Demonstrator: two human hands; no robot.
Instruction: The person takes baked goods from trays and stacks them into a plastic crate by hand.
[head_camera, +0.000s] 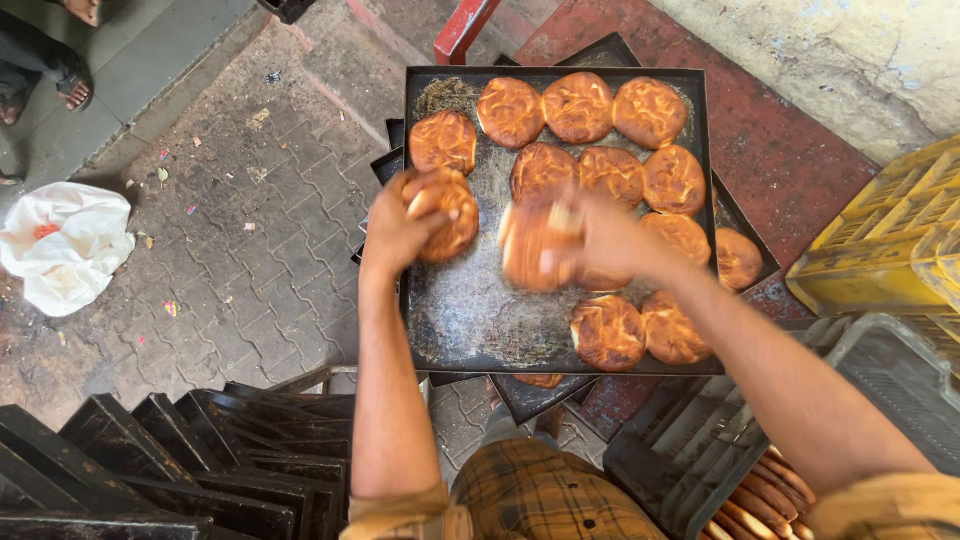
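My left hand (395, 230) was curled shut around a round browned bun (443, 212), fingers wrapped over its top edge so it lifted clear of the dark baking tray (455, 320). My right hand (590, 238) was closed on a second bun (528, 245), blurred in motion, held edge-on just above the tray's middle. Both buns sat over the bare, crumb-streaked left part of the tray; the remaining buns (610, 175) lay packed touching one another along its far and right sides. The tray rested on a stack of similar trays on paved ground. A grey crate (700, 440) holding stacked buns stood near my right arm; empty black trays (180, 460) leaned at lower left.
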